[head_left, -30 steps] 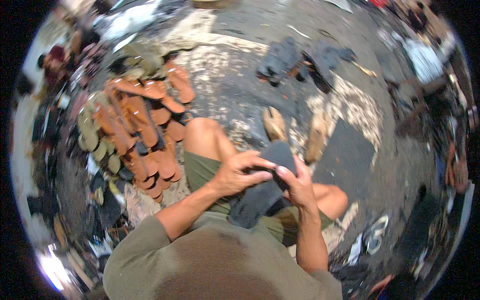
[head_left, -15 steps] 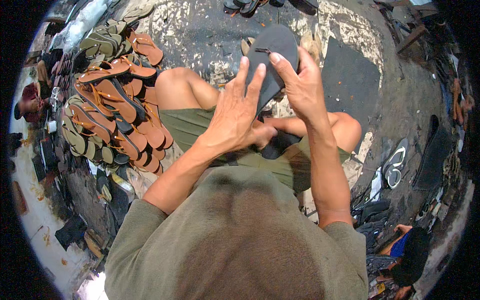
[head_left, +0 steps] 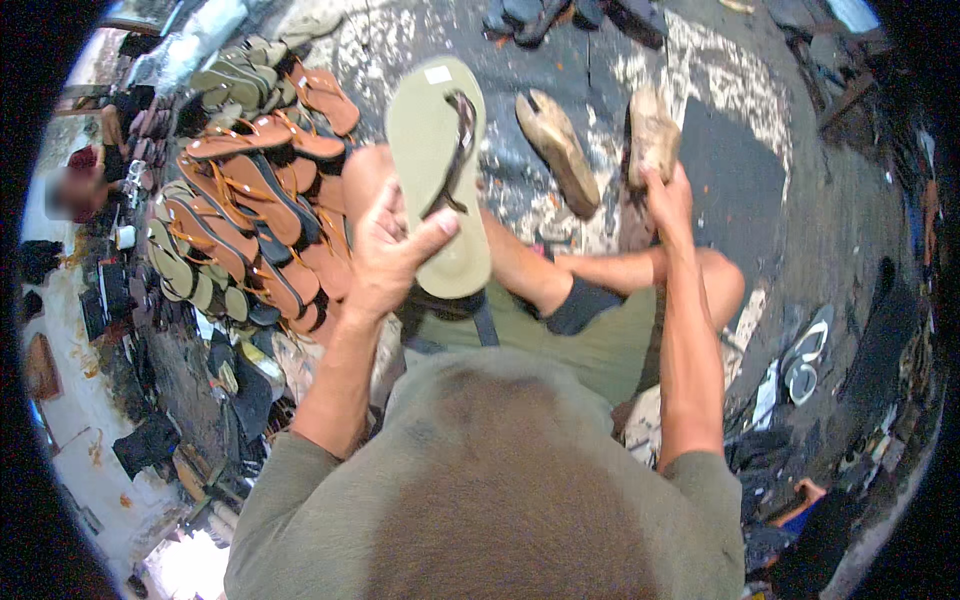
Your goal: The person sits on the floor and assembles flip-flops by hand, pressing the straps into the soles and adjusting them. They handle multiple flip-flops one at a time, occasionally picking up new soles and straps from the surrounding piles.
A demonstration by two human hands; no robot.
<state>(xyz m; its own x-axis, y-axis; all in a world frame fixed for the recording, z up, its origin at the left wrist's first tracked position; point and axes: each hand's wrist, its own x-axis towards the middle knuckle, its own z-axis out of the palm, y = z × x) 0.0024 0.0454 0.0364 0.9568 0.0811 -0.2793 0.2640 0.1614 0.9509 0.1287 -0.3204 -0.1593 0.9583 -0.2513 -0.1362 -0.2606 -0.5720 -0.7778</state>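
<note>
My left hand grips a pale green flip-flop with its footbed facing up, the thumb across it and the fingers hidden beneath. The dark brown strap lies along its right side, and a small white label is at the toe. To the right, my right hand is closed on the near end of a worn wooden shoe last, pinched by thumb and fingers. A second wooden last lies on the dark floor sheet between the two hands, touched by neither.
A large heap of brown flip-flops with orange straps and green flip-flops rises at left. Dark footwear lies at the far edge. White-strapped flip-flops lie at right. Another person sits at far left.
The flip-flop has turned from its dark underside to its pale footbed and moved left, now in my left hand alone. My right hand has let it go and taken hold of a wooden last.
</note>
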